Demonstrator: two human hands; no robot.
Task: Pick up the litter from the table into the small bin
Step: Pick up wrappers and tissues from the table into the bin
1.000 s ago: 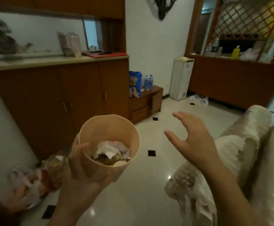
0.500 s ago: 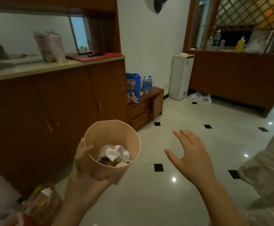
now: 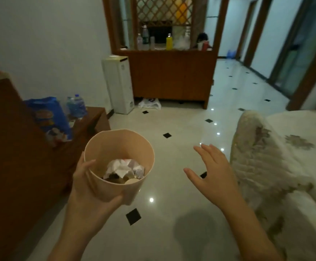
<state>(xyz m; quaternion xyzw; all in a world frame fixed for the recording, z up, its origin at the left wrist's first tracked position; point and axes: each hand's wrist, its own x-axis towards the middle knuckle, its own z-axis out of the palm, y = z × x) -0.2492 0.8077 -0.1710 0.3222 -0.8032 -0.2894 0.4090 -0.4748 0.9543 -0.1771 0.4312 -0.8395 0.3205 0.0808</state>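
Note:
My left hand (image 3: 89, 187) grips a small beige bin (image 3: 115, 147) from below and the side, holding it upright over the floor. Crumpled white paper and wrappers, the litter (image 3: 124, 169), lie in its bottom. To the right of the bin my right hand (image 3: 212, 172) hovers with fingers spread and nothing in it. No table shows in this view.
A dark wooden cabinet (image 3: 8, 147) lines the left, with a low drawer unit (image 3: 91, 119) carrying a blue bag (image 3: 48, 113) and water bottles (image 3: 76, 105). A white appliance (image 3: 118, 83) and wooden counter (image 3: 172, 76) stand ahead. A cloth-covered sofa (image 3: 277, 157) fills the right. Glossy tiled floor (image 3: 172, 185) lies between.
The view has swung to the right, away from the long cabinet toward the hallway and sofa. The bin stays in my left hand; my right hand stays spread beside it.

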